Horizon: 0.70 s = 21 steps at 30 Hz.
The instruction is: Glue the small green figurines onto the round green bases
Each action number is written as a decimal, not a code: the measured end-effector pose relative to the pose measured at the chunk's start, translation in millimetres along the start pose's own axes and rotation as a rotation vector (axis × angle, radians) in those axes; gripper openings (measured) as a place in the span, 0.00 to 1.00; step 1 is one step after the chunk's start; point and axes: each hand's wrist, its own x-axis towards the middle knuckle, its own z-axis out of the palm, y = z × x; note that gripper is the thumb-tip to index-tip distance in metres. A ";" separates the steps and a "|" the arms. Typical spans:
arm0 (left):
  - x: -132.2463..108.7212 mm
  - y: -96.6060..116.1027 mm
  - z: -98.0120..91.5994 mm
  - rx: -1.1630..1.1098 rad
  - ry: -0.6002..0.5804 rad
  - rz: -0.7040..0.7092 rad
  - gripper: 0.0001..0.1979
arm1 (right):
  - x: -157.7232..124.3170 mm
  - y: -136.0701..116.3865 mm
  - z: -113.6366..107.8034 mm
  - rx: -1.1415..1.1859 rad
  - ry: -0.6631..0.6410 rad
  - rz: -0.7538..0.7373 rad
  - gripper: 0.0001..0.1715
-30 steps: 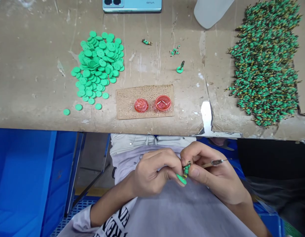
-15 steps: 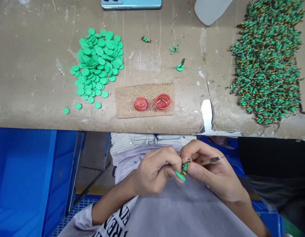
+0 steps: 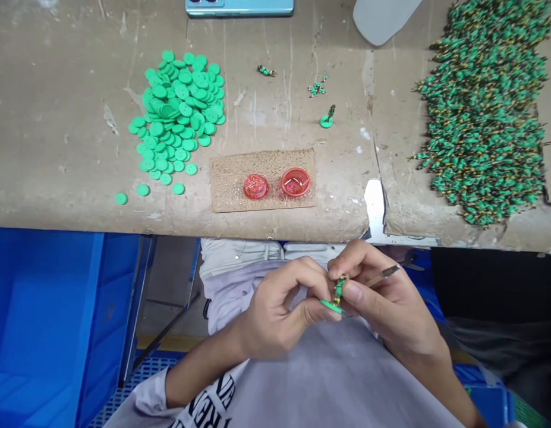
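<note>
In front of my body, my left hand (image 3: 279, 312) pinches a flat green round base (image 3: 331, 306), seen nearly edge-on, between thumb and fingertips. A tiny green-and-yellow figure (image 3: 340, 289) stands on that base, and my right hand (image 3: 384, 300) has its fingertips against it. That same hand also holds a thin paintbrush (image 3: 384, 273) with a metal ferrule, its tip pointing away to the right. On the table, a green figure on its base (image 3: 327, 119) stands apart from both hands. Loose green discs (image 3: 172, 113) lie heaped at the left, and a large mass of figures (image 3: 482, 113) covers the right.
A cork mat (image 3: 226, 184) holds two red cups (image 3: 256, 186) (image 3: 295, 182) with a glossy liquid. A phone (image 3: 239, 7) and a white plastic object (image 3: 384, 18) lie at the table's far edge. A blue bin (image 3: 43, 309) stands below left.
Both hands have risen toward the table edge. The base has turned closer to edge-on, and the brush now tilts up more steeply. The items on the table have not moved.
</note>
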 end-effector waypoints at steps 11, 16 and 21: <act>3.1 0.8 5.4 -0.004 0.090 0.072 0.08 | 0.7 -1.7 1.2 0.006 0.017 -0.005 0.06; 1.5 -2.4 4.9 0.035 0.132 0.134 0.09 | 1.6 -3.4 4.7 0.024 0.029 -0.023 0.06; 1.7 -4.4 2.3 0.119 0.121 0.278 0.07 | 0.6 -2.1 3.3 -0.025 0.024 -0.060 0.05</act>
